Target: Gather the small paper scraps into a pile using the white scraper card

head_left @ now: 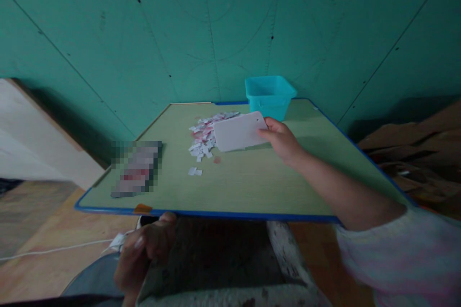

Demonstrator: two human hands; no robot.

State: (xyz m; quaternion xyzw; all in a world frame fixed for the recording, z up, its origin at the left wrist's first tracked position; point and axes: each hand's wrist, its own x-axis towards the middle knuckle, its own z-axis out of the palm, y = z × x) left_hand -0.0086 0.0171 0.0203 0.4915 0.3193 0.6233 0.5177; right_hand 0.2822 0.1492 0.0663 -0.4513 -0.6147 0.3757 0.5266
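My right hand point(283, 139) reaches over the table and pinches the right end of a flat white plastic sheet point(239, 132) with rounded corners and a small hole in one corner. The sheet is tilted, its left end overlapping a heap of small white paper-like pieces point(206, 136), some of them pinkish. A few loose pieces point(195, 171) lie nearer the front edge. Below that edge, at the lower left, my left hand point(147, 244) is closed beside speckled grey cloth point(284, 249). What its fingers hold, if anything, is hidden.
A turquoise plastic bin point(270, 103) stands at the back of the pale green table point(252, 187), close to the green wall. A blurred-out object point(139, 169) lies on the left. Boards point(43, 139) lean at far left; cardboard point(414, 139) sits at right.
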